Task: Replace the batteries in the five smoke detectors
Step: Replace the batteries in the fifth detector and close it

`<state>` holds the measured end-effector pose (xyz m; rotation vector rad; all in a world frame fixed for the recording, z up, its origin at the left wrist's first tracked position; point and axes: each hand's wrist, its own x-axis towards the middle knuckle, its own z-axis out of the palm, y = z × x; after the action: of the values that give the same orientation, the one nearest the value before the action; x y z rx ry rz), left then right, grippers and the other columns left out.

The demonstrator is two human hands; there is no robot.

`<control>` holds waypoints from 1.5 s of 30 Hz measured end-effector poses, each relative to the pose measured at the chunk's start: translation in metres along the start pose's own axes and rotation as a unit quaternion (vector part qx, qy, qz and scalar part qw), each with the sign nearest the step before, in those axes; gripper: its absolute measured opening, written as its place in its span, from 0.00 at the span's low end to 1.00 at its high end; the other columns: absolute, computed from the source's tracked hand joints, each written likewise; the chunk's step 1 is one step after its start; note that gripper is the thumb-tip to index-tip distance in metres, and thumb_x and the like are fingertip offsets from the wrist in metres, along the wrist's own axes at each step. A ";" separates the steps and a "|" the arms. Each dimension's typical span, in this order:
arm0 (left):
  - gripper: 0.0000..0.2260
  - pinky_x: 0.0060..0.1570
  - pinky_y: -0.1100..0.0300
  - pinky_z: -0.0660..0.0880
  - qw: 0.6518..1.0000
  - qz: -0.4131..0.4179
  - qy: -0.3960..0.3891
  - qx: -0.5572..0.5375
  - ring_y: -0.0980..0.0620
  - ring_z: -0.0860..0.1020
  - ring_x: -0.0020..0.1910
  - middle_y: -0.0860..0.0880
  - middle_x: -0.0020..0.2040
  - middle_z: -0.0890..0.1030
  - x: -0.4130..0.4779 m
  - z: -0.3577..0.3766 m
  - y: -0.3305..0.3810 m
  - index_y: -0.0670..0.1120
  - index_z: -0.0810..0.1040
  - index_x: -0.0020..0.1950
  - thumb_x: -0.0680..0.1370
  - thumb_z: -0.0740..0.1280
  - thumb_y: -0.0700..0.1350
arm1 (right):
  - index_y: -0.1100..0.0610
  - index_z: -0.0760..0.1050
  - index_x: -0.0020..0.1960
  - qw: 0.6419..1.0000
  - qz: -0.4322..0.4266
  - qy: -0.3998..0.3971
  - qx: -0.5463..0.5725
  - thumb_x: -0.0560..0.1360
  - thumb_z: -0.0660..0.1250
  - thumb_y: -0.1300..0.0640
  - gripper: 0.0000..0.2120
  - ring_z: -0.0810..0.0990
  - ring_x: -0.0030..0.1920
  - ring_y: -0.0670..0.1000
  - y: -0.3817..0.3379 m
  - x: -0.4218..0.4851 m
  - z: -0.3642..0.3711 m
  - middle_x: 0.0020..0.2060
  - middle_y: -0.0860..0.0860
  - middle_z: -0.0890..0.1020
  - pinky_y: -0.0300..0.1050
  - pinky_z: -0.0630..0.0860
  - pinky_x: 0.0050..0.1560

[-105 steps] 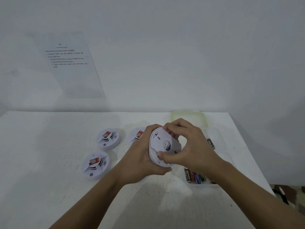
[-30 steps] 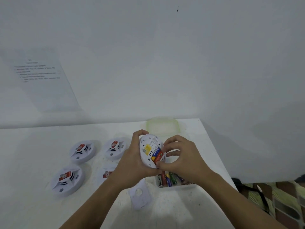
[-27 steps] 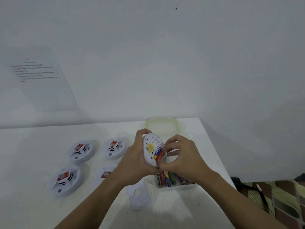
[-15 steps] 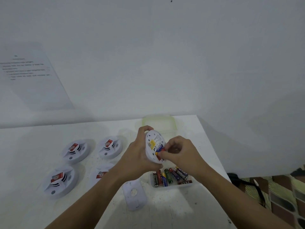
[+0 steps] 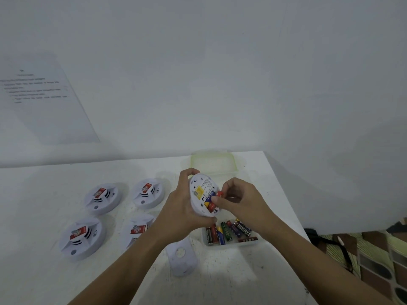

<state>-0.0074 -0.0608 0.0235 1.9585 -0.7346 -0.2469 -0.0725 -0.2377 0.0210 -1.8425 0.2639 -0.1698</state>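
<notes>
Left hand (image 5: 178,214) is gripping the detector (image 5: 199,188) by its rim, holding it on edge above the bench (image 5: 231,282), with the back side facing the right hand (image 5: 240,203). The battery bay is showing a yellow label and blue-and-red cells inside.

Right hand is curling in, thumb and forefinger pinching a red-ended battery (image 5: 218,193) at the bay. Can't tell if that cell is seated or partway out.

Cover (image 5: 181,258) is lying flat on the bench, just below the left wrist and near the box's left corner.

Clear box (image 5: 231,244) is sitting on the bench right under the hands, holding loose cells (image 5: 222,233) in mixed colours. Its lid (image 5: 214,161) is lying behind the hands, at the bench's back edge by the wall.

Four more units are sitting face up, left of the hands, in two rows:
- far-left unit (image 5: 102,198)
- far-right unit (image 5: 148,192)
- near-left unit (image 5: 80,237)
- near-right unit (image 5: 137,230), partly hidden by the left forearm

Each is carrying a red tag on top.

Sheet (image 5: 44,102) is hanging on the wall at left, print too blurred to read.
</notes>
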 end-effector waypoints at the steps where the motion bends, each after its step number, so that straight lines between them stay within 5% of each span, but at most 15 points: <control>1: 0.42 0.43 0.48 0.84 1.000 0.002 0.003 -0.005 0.53 0.83 0.50 0.53 0.53 0.79 -0.001 -0.001 0.001 0.51 0.62 0.67 0.62 0.83 0.38 | 0.57 0.77 0.45 1.000 -0.016 0.009 -0.003 0.73 0.77 0.57 0.09 0.86 0.45 0.50 -0.002 -0.001 0.001 0.41 0.51 0.86 0.52 0.84 0.50; 10: 0.43 0.48 0.59 0.83 1.000 0.007 0.012 -0.010 0.61 0.79 0.55 0.64 0.53 0.76 -0.010 -0.011 0.002 0.55 0.62 0.67 0.62 0.84 0.41 | 0.55 0.79 0.43 0.988 -0.101 0.115 -0.014 0.73 0.75 0.64 0.07 0.83 0.40 0.51 -0.001 -0.010 -0.018 0.37 0.49 0.84 0.46 0.81 0.44; 17: 0.42 0.47 0.68 0.79 0.998 -0.017 0.001 -0.062 0.63 0.77 0.59 0.68 0.53 0.76 -0.024 -0.020 -0.010 0.56 0.64 0.66 0.62 0.84 0.37 | 0.50 0.80 0.40 0.966 -0.065 0.028 -0.248 0.73 0.76 0.59 0.07 0.82 0.36 0.42 0.041 -0.014 -0.018 0.35 0.44 0.84 0.30 0.76 0.38; 26: 0.40 0.47 0.68 0.79 0.997 -0.018 -0.025 -0.067 0.65 0.76 0.59 0.69 0.53 0.75 -0.031 -0.011 -0.019 0.56 0.64 0.65 0.63 0.83 0.36 | 0.50 0.87 0.45 0.880 -0.087 -0.057 -0.463 0.76 0.70 0.50 0.07 0.78 0.41 0.46 0.050 -0.006 -0.004 0.42 0.45 0.82 0.38 0.71 0.41; 30: 0.41 0.47 0.67 0.80 0.997 -0.017 -0.020 -0.066 0.64 0.76 0.60 0.69 0.54 0.74 -0.032 -0.010 -0.019 0.57 0.64 0.66 0.63 0.84 0.37 | 0.50 0.85 0.44 0.948 -0.087 0.031 -0.306 0.75 0.73 0.52 0.04 0.77 0.34 0.42 0.032 -0.008 -0.006 0.37 0.42 0.82 0.30 0.71 0.37; 33: 0.41 0.47 0.70 0.79 0.998 -0.010 -0.003 -0.064 0.65 0.76 0.60 0.71 0.53 0.74 -0.032 -0.011 -0.015 0.55 0.64 0.65 0.63 0.84 0.37 | 0.51 0.84 0.42 0.983 -0.102 0.061 -0.141 0.75 0.74 0.57 0.03 0.80 0.40 0.44 0.010 -0.014 0.001 0.38 0.43 0.84 0.31 0.75 0.38; 37: 0.42 0.49 0.72 0.77 0.997 0.010 0.025 -0.067 0.66 0.75 0.61 0.72 0.53 0.73 -0.032 -0.015 -0.006 0.54 0.63 0.66 0.62 0.84 0.38 | 0.47 0.84 0.47 0.988 -0.126 0.035 -0.083 0.75 0.75 0.57 0.04 0.80 0.46 0.46 -0.005 -0.020 0.017 0.45 0.42 0.82 0.41 0.79 0.40; 45: 0.42 0.45 0.74 0.76 0.997 0.032 0.036 -0.065 0.67 0.77 0.57 0.70 0.52 0.74 -0.033 -0.017 0.005 0.49 0.63 0.66 0.61 0.83 0.33 | 0.55 0.83 0.49 0.992 -0.105 0.065 -0.014 0.69 0.80 0.56 0.11 0.80 0.50 0.47 -0.013 -0.019 0.031 0.49 0.47 0.80 0.41 0.81 0.43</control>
<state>-0.0276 -0.0307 0.0317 1.8090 -0.7150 -0.1810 -0.0820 -0.2002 0.0248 -1.8882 0.1618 -0.4358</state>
